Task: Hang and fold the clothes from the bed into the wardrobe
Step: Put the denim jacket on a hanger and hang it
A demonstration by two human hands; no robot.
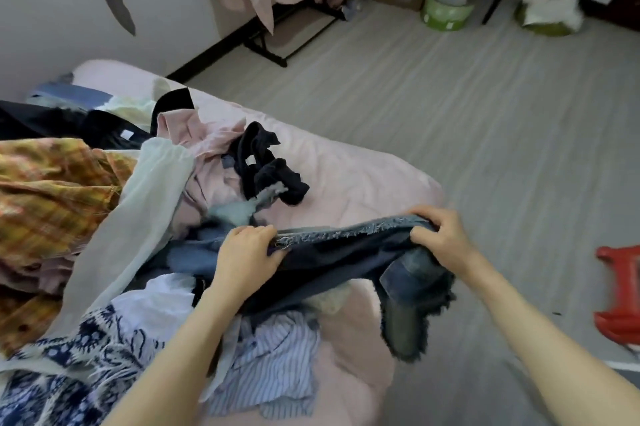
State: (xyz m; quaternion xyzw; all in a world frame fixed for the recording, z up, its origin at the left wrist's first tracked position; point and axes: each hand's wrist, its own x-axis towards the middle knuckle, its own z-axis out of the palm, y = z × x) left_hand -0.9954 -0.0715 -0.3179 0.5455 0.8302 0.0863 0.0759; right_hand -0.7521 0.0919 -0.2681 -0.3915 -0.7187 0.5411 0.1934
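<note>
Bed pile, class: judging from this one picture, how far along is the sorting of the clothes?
Done: nothing visibly folded or hung here. In hand: the left hand and right hand grip a frayed denim garment stretched between them. Left: the plaid garment, striped shirt, dark crumpled item and other clothes lie heaped on the pink bed. So it is early.

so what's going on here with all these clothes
A person is sorting a heap of clothes on a pink bed. Both hands grip the frayed edge of a denim garment, the left hand at one end and the right hand at the other, stretching it out above the pile. A striped shirt, a plaid garment and other pieces lie unfolded around it. Nothing looks folded yet.
</note>
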